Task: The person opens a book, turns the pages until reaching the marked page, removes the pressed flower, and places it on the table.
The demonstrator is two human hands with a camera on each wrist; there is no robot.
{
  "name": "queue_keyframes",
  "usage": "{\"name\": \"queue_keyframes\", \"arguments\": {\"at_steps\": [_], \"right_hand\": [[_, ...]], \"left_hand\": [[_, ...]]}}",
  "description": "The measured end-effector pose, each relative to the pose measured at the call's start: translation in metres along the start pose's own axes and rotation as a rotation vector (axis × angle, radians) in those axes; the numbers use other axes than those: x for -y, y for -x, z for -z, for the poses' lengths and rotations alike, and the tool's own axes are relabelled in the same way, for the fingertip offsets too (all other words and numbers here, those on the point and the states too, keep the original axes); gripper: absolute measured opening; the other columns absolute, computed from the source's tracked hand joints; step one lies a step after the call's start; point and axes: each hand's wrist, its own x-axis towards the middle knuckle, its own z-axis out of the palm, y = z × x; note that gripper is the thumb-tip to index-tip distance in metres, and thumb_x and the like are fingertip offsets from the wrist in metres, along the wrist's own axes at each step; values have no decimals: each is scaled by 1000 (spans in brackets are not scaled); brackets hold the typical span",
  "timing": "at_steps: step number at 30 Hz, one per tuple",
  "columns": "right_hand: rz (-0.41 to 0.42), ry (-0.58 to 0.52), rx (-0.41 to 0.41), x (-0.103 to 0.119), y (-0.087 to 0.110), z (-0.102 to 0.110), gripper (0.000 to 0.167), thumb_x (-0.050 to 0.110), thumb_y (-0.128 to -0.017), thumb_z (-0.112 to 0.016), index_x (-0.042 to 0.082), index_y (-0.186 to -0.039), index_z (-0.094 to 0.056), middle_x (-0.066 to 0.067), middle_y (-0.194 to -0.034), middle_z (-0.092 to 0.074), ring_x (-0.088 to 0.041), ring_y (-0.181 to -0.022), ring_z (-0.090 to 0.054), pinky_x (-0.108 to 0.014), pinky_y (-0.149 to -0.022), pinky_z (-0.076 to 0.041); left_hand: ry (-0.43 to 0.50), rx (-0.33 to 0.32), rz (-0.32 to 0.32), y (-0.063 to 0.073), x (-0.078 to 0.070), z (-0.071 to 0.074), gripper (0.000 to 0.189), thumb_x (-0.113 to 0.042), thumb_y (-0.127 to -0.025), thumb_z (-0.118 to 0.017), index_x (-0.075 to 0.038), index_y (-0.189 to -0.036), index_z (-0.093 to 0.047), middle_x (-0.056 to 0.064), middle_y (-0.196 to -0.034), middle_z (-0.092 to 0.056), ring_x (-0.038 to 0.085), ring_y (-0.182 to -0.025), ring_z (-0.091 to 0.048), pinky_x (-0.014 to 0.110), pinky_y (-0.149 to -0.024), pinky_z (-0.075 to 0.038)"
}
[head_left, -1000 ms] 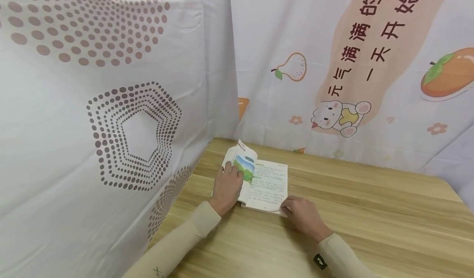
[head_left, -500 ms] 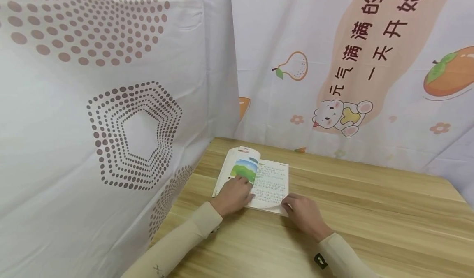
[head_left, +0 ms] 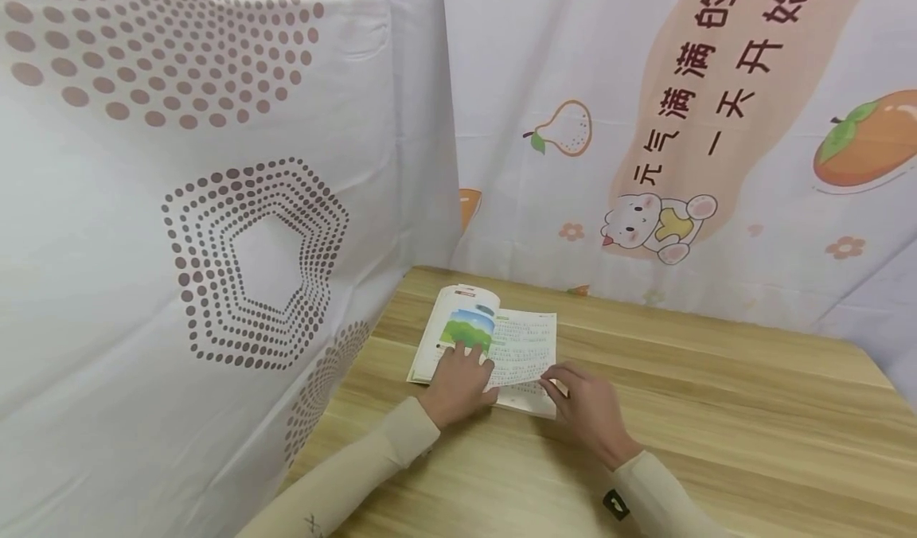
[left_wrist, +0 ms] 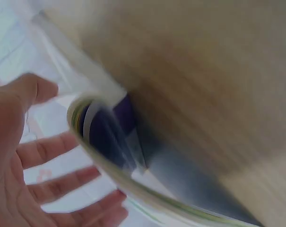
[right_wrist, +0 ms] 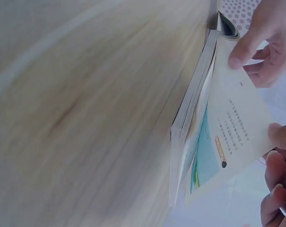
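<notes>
An open book lies on the table, with a picture of green trees and blue sky on its left page. Spread over the lower part of that left page, near the spine, is my left hand, its fingers extended. My right hand pinches the lower right corner of a page between thumb and fingertips. That page is lifted and bent, and printed text shows on the page beneath. In the left wrist view, the curled left side of the book runs beneath the straight fingers.
The wooden table extends to the right and front of the book. A white dotted curtain hangs close on the left. Behind the table hangs a fruit-printed curtain.
My left hand has moved down and right across the left page, uncovering the picture, and that page now lies flatter. My right hand has raised the page corner.
</notes>
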Motion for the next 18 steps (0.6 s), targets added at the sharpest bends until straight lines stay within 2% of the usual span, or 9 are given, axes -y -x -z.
{"name": "queue_keyframes", "arguments": {"at_steps": [7,9,11,14,16,18], "right_hand": [[17,2,-84,-2,-3,1,24,5,-74,-91,9,-94,-77,-3,-96,-74,2,-55,-52,-19,-49,-46],[-2,16,-69,-2,-3,2,27,6,-74,-92,6,-97,-77,-5,-99,-74,-1,-55,-54,-20,-48,-47],[-39,44,-5,-2,-2,2,29,10,-75,-92,6,-99,-78,-6,-102,-73,-7,-60,-61,-24,-52,-51],[-106,67,156,-1,2,1,29,17,-77,-91,6,-101,-78,-8,-109,-73,-18,-76,-70,-33,-62,-58],[-146,66,254,0,5,0,31,21,-79,-90,7,-103,-78,-8,-112,-72,-24,-87,-72,-39,-70,-60],[-165,63,315,1,8,-1,33,24,-79,-90,8,-105,-78,-7,-115,-71,-24,-91,-72,-41,-74,-60]], "left_hand": [[-61,44,8,0,-6,-1,31,-42,-96,-66,-13,-92,-75,7,-88,-63,27,-80,-65,38,-66,-58],[-66,49,18,-1,-4,0,28,-38,-96,-66,-11,-98,-74,6,-89,-65,26,-79,-65,37,-66,-58],[-56,27,38,-2,-2,1,28,-31,-97,-66,-7,-110,-71,6,-90,-67,24,-75,-66,34,-62,-57],[-6,-39,73,-2,0,1,46,-21,-95,-70,1,-134,-59,10,-96,-70,21,-68,-63,28,-52,-50],[18,-80,93,-1,0,0,62,-13,-93,-72,3,-148,-46,16,-108,-70,18,-63,-60,26,-47,-45],[23,-101,105,0,1,-1,76,-9,-88,-77,-1,-154,-39,22,-123,-65,17,-62,-58,24,-45,-42]]}}
